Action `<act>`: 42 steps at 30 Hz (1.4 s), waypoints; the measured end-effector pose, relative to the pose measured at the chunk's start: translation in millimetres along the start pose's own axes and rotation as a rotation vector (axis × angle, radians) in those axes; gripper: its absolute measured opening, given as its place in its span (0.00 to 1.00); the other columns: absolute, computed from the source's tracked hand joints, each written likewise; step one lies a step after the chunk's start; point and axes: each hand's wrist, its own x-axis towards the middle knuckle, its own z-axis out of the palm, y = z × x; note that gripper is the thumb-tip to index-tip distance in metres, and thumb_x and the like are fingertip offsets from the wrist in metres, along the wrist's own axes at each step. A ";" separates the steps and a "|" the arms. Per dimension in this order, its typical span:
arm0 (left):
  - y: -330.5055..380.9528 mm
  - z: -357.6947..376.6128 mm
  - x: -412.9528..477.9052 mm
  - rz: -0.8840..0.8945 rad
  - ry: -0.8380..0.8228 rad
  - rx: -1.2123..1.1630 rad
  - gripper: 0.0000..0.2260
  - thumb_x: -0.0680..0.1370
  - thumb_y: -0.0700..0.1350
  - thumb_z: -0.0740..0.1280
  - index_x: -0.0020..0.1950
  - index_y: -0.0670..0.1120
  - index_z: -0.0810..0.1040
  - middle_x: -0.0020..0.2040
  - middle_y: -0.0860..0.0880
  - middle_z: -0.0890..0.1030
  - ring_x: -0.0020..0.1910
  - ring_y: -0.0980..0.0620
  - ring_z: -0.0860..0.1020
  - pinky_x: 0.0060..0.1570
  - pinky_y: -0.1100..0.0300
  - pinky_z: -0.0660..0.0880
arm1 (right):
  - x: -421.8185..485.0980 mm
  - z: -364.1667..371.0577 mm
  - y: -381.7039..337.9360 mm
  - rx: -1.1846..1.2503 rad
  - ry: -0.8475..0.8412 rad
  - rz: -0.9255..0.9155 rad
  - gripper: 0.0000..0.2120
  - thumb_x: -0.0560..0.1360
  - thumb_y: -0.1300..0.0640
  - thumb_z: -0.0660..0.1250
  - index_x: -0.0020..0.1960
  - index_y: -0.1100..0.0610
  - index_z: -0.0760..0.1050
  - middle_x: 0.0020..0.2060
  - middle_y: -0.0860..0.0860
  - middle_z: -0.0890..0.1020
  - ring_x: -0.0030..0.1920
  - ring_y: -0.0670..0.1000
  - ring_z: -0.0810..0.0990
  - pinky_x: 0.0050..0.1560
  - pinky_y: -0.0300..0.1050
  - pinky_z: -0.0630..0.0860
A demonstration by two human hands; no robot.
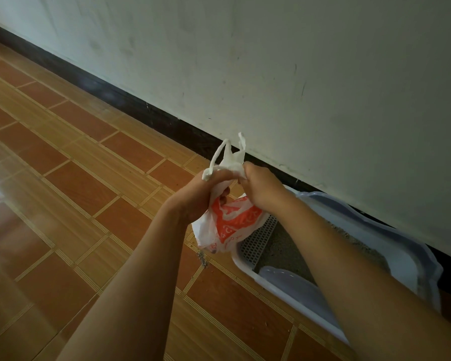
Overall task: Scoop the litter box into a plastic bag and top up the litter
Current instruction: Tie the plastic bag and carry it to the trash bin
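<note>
A white plastic bag [227, 225] with red-orange print hangs in the air in front of me, its handles sticking up above my fists. My left hand [206, 194] grips the gathered neck of the bag from the left. My right hand [262, 186] pinches the twisted top from the right, close against the left. Below and to the right, a pale blue-white litter box [412, 259] stands on the floor by the wall, holding grey litter [284, 246] and a white slotted grid [261, 238]. My right forearm hides much of the box.
An orange and tan tiled floor [89, 204] stretches to the left. A white wall [297, 74] with a dark skirting board [141, 110] runs diagonally behind the box. A few spilled grey litter grains [203, 260] lie on the tiles beside the box's left corner.
</note>
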 end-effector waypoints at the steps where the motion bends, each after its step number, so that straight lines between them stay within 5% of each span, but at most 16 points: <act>1: -0.2 -0.5 0.6 -0.010 -0.003 0.046 0.07 0.76 0.49 0.64 0.49 0.47 0.74 0.35 0.50 0.73 0.31 0.58 0.72 0.33 0.66 0.74 | 0.4 1.4 -0.5 -0.059 -0.017 0.011 0.14 0.81 0.57 0.53 0.64 0.60 0.68 0.54 0.57 0.78 0.53 0.57 0.78 0.49 0.47 0.73; 5: -7.0 -1.3 6.9 0.098 0.124 0.134 0.09 0.78 0.54 0.63 0.49 0.49 0.76 0.34 0.49 0.72 0.31 0.56 0.70 0.35 0.61 0.71 | -2.8 3.2 -3.2 -0.109 -0.097 -0.065 0.16 0.80 0.56 0.55 0.67 0.58 0.64 0.51 0.56 0.79 0.50 0.56 0.78 0.45 0.46 0.72; 10: -7.6 -2.2 8.5 0.135 0.220 0.029 0.14 0.79 0.56 0.60 0.48 0.49 0.79 0.44 0.40 0.77 0.42 0.44 0.75 0.46 0.51 0.74 | -6.1 -6.9 8.7 0.480 -0.295 0.027 0.13 0.74 0.46 0.66 0.53 0.51 0.72 0.45 0.45 0.78 0.50 0.47 0.78 0.45 0.39 0.74; 12: -6.8 -4.3 8.3 0.104 0.216 -0.016 0.17 0.79 0.57 0.58 0.46 0.45 0.78 0.36 0.43 0.74 0.34 0.49 0.73 0.39 0.58 0.73 | -2.9 -6.8 20.0 0.770 -0.302 0.101 0.30 0.68 0.39 0.69 0.63 0.55 0.71 0.52 0.51 0.82 0.54 0.51 0.80 0.51 0.44 0.76; 15: -6.7 -4.7 7.9 0.087 0.165 0.012 0.20 0.79 0.58 0.58 0.48 0.43 0.79 0.33 0.45 0.73 0.30 0.53 0.70 0.34 0.61 0.70 | 3.9 -5.3 29.6 1.069 -0.229 0.203 0.50 0.62 0.36 0.72 0.75 0.57 0.55 0.56 0.55 0.81 0.57 0.53 0.80 0.56 0.51 0.77; 19: -6.3 -4.2 8.6 0.057 0.082 0.085 0.22 0.79 0.57 0.58 0.60 0.40 0.77 0.37 0.46 0.79 0.32 0.55 0.78 0.35 0.64 0.75 | 9.3 -6.6 22.5 1.148 -0.117 0.217 0.39 0.66 0.40 0.70 0.70 0.58 0.65 0.49 0.52 0.84 0.53 0.52 0.81 0.54 0.50 0.77; 22: -4.9 -2.1 7.2 0.020 0.052 0.070 0.21 0.78 0.56 0.60 0.61 0.41 0.76 0.35 0.50 0.80 0.30 0.59 0.79 0.30 0.67 0.75 | 10.3 -9.5 14.6 1.071 -0.003 0.198 0.16 0.71 0.46 0.69 0.51 0.57 0.78 0.37 0.48 0.81 0.43 0.48 0.80 0.46 0.45 0.77; 25: -6.1 -1.7 6.8 0.012 0.073 0.070 0.20 0.78 0.56 0.60 0.58 0.41 0.76 0.32 0.50 0.78 0.27 0.59 0.77 0.28 0.68 0.74 | 11.7 -11.5 14.5 1.033 0.046 0.165 0.06 0.70 0.53 0.72 0.43 0.55 0.81 0.33 0.47 0.80 0.39 0.47 0.77 0.45 0.46 0.76; 31: -10.5 -12.9 8.0 -0.027 0.047 -0.160 0.19 0.79 0.58 0.56 0.57 0.48 0.80 0.29 0.49 0.75 0.27 0.56 0.72 0.32 0.63 0.71 | 4.4 -16.1 24.5 1.323 0.150 0.131 0.08 0.77 0.58 0.63 0.48 0.56 0.81 0.26 0.47 0.69 0.28 0.44 0.67 0.39 0.41 0.71; 37: -9.5 -16.8 7.5 -0.007 0.087 -0.520 0.18 0.80 0.57 0.55 0.54 0.47 0.79 0.34 0.47 0.82 0.26 0.56 0.74 0.28 0.64 0.74 | -5.4 -21.1 29.2 1.483 0.115 0.007 0.15 0.77 0.66 0.57 0.43 0.56 0.80 0.33 0.51 0.78 0.37 0.48 0.79 0.42 0.42 0.77; 42: -9.1 -19.1 12.3 0.022 0.141 -0.593 0.17 0.77 0.58 0.61 0.56 0.49 0.80 0.47 0.45 0.82 0.39 0.52 0.77 0.41 0.59 0.78 | -10.7 -17.1 29.4 1.342 -0.013 -0.048 0.22 0.74 0.72 0.55 0.32 0.57 0.81 0.34 0.54 0.82 0.42 0.51 0.83 0.49 0.44 0.80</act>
